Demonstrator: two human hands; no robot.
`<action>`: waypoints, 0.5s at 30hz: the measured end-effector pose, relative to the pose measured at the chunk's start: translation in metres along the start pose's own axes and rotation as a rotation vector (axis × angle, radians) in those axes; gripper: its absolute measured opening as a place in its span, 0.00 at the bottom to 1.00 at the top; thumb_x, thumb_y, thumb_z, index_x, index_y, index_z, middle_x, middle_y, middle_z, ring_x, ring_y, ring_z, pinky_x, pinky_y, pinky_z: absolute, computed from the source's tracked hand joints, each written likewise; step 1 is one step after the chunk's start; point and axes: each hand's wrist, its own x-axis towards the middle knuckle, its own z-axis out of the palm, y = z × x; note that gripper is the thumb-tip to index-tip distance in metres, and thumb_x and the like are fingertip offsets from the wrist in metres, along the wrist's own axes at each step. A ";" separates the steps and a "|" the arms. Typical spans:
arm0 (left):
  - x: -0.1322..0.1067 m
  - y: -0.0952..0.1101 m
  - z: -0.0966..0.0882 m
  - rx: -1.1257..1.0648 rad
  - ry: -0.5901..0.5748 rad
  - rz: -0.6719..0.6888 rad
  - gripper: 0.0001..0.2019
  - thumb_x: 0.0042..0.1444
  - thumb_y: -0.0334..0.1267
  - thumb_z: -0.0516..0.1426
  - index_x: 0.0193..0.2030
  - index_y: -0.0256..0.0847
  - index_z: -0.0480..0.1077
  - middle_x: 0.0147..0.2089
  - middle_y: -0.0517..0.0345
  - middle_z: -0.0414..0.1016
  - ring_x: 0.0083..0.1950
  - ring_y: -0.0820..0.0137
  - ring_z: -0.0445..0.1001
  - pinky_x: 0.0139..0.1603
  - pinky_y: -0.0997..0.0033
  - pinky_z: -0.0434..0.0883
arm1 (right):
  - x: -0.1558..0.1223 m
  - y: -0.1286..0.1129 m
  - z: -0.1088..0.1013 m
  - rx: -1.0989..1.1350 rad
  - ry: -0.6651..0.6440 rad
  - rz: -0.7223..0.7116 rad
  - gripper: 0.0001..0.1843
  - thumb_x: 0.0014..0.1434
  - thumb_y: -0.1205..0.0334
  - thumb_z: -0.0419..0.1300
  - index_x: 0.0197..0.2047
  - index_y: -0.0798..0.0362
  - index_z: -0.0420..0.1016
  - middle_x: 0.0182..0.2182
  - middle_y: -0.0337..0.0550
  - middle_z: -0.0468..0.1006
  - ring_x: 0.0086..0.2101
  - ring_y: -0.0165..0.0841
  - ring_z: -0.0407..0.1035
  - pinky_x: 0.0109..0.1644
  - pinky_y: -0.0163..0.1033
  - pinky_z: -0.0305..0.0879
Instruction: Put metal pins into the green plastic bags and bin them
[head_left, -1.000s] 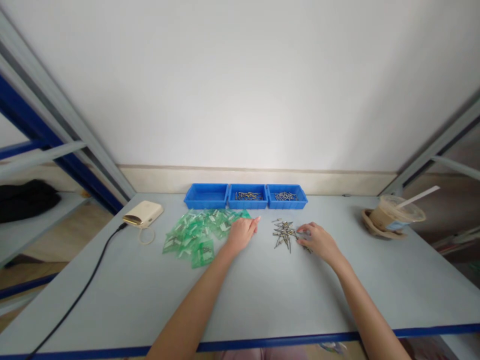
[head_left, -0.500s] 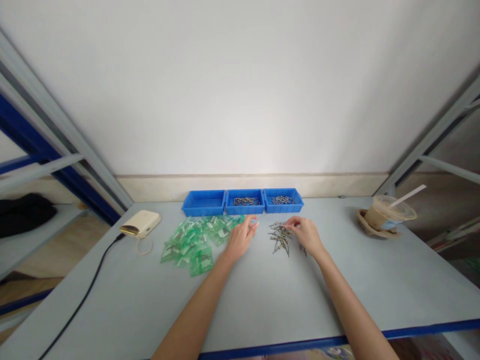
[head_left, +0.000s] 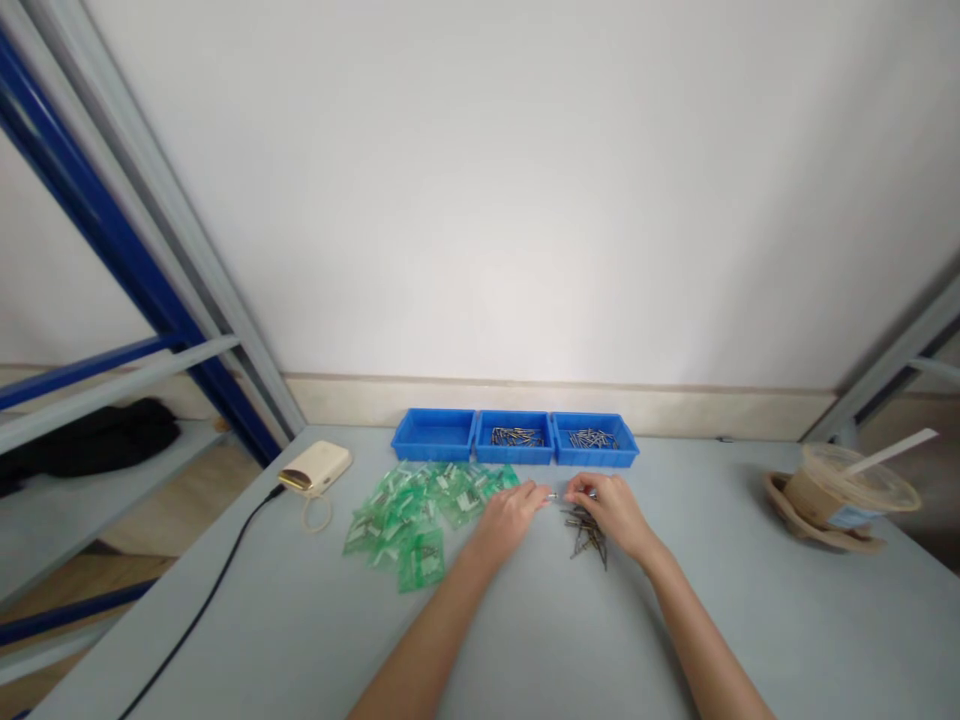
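Green bags point(head_left: 409, 515) lie left of the left hand point(head_left: 512, 512), and a small metal piece point(head_left: 553, 496) sits at its fingertips. Just right, the metal pile point(head_left: 589, 535) lies below the right hand point(head_left: 611, 508), fingers drawn together; at this size I cannot tell whether either grip holds anything. Picking out single pieces seems in hand; the next move calls for a fine, steady pinch.

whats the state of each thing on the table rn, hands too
left blue bin, upright, open-topped
middle blue bin, holding metal pins
right blue bin, holding metal pins
green plastic bags, heaped
loose metal pins, piled
white device, black cable plugged in
plastic cup, straw in, seated in carton holder
left hand, metal piece at fingertips
right hand, fingers curled at the pile
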 end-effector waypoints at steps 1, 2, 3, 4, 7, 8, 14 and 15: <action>0.000 0.000 -0.001 0.013 -0.013 0.006 0.11 0.63 0.37 0.44 0.41 0.41 0.67 0.33 0.58 0.70 0.35 0.71 0.71 0.34 0.75 0.64 | -0.001 -0.001 0.000 0.007 -0.001 -0.001 0.12 0.56 0.57 0.53 0.29 0.53 0.73 0.28 0.39 0.76 0.31 0.33 0.68 0.38 0.36 0.57; 0.000 0.000 -0.001 0.022 -0.027 0.011 0.11 0.63 0.36 0.44 0.38 0.41 0.67 0.32 0.58 0.69 0.34 0.72 0.71 0.34 0.75 0.63 | -0.002 -0.003 0.000 0.016 -0.002 -0.003 0.12 0.56 0.56 0.52 0.29 0.53 0.73 0.27 0.39 0.76 0.31 0.33 0.68 0.37 0.36 0.57; -0.001 0.001 -0.001 0.027 -0.038 0.016 0.11 0.63 0.36 0.44 0.37 0.41 0.67 0.31 0.59 0.69 0.33 0.72 0.71 0.33 0.75 0.63 | -0.003 -0.005 0.000 0.028 -0.006 -0.010 0.13 0.57 0.56 0.51 0.30 0.53 0.72 0.27 0.39 0.76 0.31 0.33 0.68 0.37 0.36 0.57; -0.001 0.000 -0.002 0.028 -0.044 0.018 0.11 0.63 0.36 0.44 0.36 0.40 0.66 0.31 0.59 0.69 0.33 0.72 0.70 0.33 0.75 0.63 | -0.004 -0.007 0.000 0.042 -0.013 -0.023 0.14 0.58 0.55 0.50 0.30 0.53 0.72 0.27 0.39 0.76 0.31 0.33 0.68 0.37 0.35 0.57; 0.000 0.000 -0.001 0.015 -0.048 0.015 0.12 0.63 0.35 0.43 0.35 0.39 0.65 0.30 0.59 0.70 0.32 0.72 0.71 0.32 0.74 0.63 | -0.005 -0.013 0.002 0.043 -0.008 -0.071 0.14 0.59 0.55 0.49 0.33 0.52 0.72 0.28 0.39 0.76 0.31 0.32 0.69 0.40 0.36 0.56; 0.000 0.001 0.000 0.007 -0.048 0.006 0.12 0.63 0.36 0.43 0.35 0.38 0.65 0.29 0.59 0.70 0.32 0.72 0.71 0.32 0.74 0.63 | -0.006 -0.015 0.002 0.023 0.005 -0.079 0.13 0.59 0.56 0.50 0.34 0.52 0.72 0.28 0.39 0.76 0.31 0.32 0.69 0.42 0.37 0.56; 0.000 0.004 -0.002 -0.160 -0.054 -0.084 0.11 0.63 0.38 0.43 0.43 0.39 0.64 0.31 0.59 0.72 0.33 0.73 0.72 0.32 0.77 0.63 | -0.008 -0.015 0.005 -0.057 0.068 -0.049 0.14 0.59 0.54 0.50 0.33 0.49 0.75 0.28 0.39 0.77 0.30 0.34 0.67 0.40 0.38 0.55; -0.001 0.004 -0.003 -0.206 -0.060 -0.089 0.11 0.63 0.37 0.43 0.45 0.40 0.64 0.31 0.60 0.73 0.33 0.73 0.72 0.32 0.78 0.63 | -0.008 -0.015 0.005 -0.049 0.060 -0.053 0.15 0.59 0.53 0.49 0.34 0.49 0.75 0.28 0.39 0.77 0.29 0.34 0.67 0.40 0.38 0.56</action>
